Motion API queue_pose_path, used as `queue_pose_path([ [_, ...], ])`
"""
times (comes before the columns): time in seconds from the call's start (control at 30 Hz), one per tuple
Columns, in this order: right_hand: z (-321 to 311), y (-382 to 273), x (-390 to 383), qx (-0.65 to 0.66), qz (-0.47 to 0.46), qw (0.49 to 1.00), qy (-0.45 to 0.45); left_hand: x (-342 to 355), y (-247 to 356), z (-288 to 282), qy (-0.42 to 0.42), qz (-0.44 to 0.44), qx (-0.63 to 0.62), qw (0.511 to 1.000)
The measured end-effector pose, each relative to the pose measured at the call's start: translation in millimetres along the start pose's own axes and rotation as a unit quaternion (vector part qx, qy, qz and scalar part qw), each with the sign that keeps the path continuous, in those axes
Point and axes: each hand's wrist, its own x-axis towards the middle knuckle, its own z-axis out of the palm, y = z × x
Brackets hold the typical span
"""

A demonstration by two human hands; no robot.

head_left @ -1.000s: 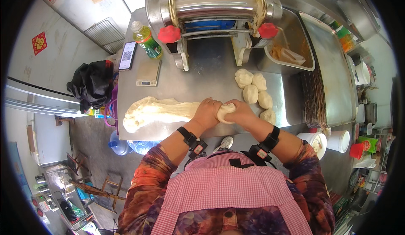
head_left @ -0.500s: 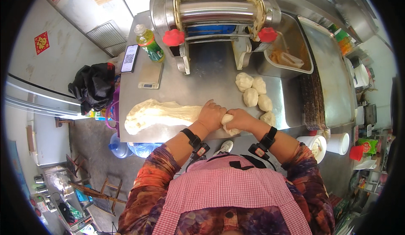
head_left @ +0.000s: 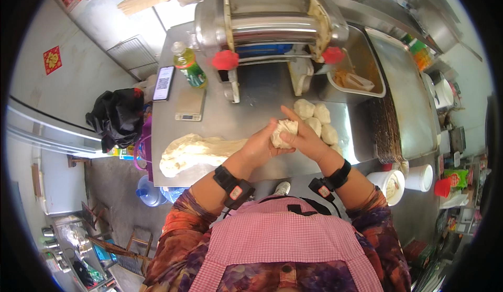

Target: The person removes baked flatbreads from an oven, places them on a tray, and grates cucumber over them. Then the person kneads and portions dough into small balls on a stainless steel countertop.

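Since the frame half a second ago, the two hands have lifted and turned inward, bringing the lump of dough up from near the table's front edge; the whole view has tilted slightly too. The bare left hand [head_left: 258, 146] is curled under and around a small, pale, creased lump of soft dough [head_left: 283, 129], gripping it from the left. The bare right hand [head_left: 310, 142] holds its other side, thumb pressed onto the front, forefinger stretched upward. The lump sits between the palms, above the brushed-steel table [head_left: 236, 118].

For good shaping, I would judge that the thumb should press gently toward the middle while the left palm supports and turns the piece, so the folds close evenly without tearing.

Just left lies a long, cream-coloured strip of dough [head_left: 201, 153]; beyond the right hand, a cluster of rounded, off-white dough balls [head_left: 321, 114].

The lump's underside and several left fingers are hidden. The right hand partly covers the cluster, so its count is uncertain. Whether the strip's near end touches the left hand cannot be told; glare washes out its surface.
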Motion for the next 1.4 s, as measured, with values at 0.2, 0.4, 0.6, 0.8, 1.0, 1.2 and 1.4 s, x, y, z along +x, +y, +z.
queue_pose_path([
  [0.2,2,14,-6,-0.035,0.038,0.998,0.024,-1,72,-107,0.202,0.273,0.595,0.728],
  [0.4,6,51,-22,-0.076,0.154,0.985,-0.003,-35,173,-187,0.477,0.123,0.686,0.536],
  [0.6,34,79,-8,-0.145,0.053,0.987,0.038,-36,112,-120,0.260,0.263,0.696,0.616],
  [0.8,48,78,14,-0.291,-0.026,0.951,0.106,-16,-16,-52,0.021,0.129,0.821,0.555],
  [1.0,43,25,12,0.052,0.174,0.983,-0.004,1,-19,-73,0.001,0.138,0.838,0.529],
  [1.2,19,-28,23,0.220,0.076,0.972,-0.002,-13,19,-48,0.012,0.216,0.550,0.806],
  [1.4,41,-11,24,0.361,0.119,0.924,-0.047,-33,53,-47,0.112,0.347,0.600,0.712],
])
